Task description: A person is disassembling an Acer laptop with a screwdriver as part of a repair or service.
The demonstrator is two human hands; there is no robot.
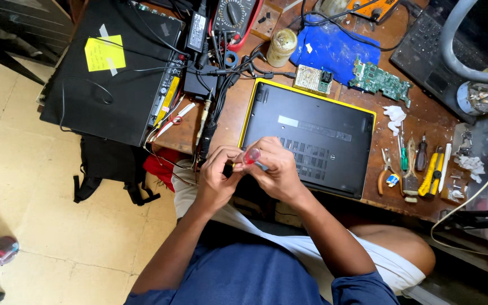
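Both my hands pinch a red-handled screwdriver point(251, 156): left hand point(217, 172) on its tip, right hand point(278, 169) around its handle. Beneath lies an upturned laptop point(312, 141) with a pale rectangular label, near the worktop's point(232, 107) front edge.

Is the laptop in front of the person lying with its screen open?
No, the laptop lies closed with its vented underside up, while both hands hold a small red-handled tool over its near edge.

Worn wooden workbench point(238, 110), upturned black laptop point(309, 144), second laptop point(114, 73), blue cloth point(334, 48), green circuit board point(380, 81), screwdrivers point(425, 164)

Open room over the flat laptop base point(312, 141) (cable tangle point(216, 85) left, hand tools point(419, 166) right).
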